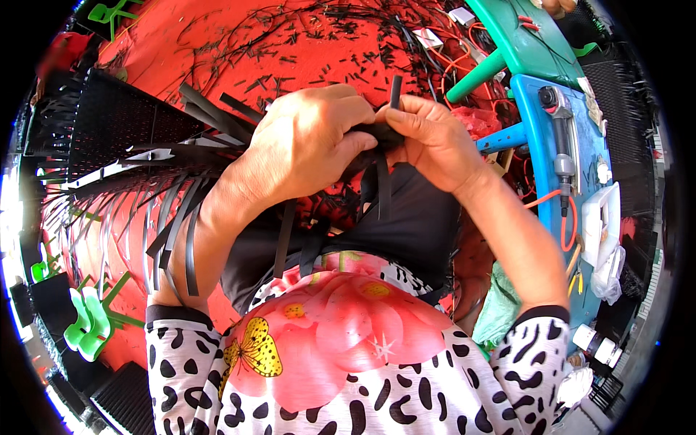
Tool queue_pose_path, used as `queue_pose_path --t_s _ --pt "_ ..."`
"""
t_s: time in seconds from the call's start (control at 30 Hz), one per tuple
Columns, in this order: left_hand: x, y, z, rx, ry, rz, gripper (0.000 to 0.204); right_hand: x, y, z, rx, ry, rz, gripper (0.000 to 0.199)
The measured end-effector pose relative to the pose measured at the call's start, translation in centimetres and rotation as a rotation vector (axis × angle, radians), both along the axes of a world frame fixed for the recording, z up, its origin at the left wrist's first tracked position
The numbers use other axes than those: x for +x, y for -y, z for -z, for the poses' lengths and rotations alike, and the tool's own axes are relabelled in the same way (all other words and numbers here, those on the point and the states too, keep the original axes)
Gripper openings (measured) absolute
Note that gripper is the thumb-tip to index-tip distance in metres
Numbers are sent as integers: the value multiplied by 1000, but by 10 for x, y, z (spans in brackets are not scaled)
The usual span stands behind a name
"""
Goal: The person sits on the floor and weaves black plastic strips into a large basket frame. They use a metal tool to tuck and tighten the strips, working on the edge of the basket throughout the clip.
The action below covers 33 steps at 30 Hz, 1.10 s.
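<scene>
My left hand (312, 134) is closed, fingers and thumb wrapped on the edge of a black woven piece (134, 119) with many loose flat strips. Between thumb and forefinger, my right hand (438, 145) pinches a flat black strip (396, 90) whose end stands up above the fingers. Both hands meet above my lap, nearly touching, so the spot they grip is mostly hidden. Other loose strips (190, 243) hang down past my left forearm. One more strip end (383, 190) dangles below the hands.
Cut black scraps (290, 47) litter the red floor. On my right stand a blue table (533, 109) carrying a corded power tool (562, 145), and a green table (500, 25). A white bottle (598, 344) is at lower right. Green chairs (90, 322) are at left.
</scene>
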<state>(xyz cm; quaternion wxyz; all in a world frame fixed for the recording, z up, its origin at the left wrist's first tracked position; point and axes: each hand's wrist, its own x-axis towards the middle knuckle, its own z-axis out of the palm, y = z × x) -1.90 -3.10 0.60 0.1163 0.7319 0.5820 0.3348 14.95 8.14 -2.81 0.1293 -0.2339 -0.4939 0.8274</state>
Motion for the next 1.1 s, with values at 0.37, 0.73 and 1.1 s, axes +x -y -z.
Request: queue_pose_path --t_s 0.37,0.73,1.1 --pt "2 -1 4 35 28 24 20 12 20 29 30 -293 217 28" --pt "0 -6 0 -121 17 22 19 19 42 54 262 -318 516 23" --pt "-2 -8 0 -172 -2 23 20 9 54 24 1510 -284 453 42"
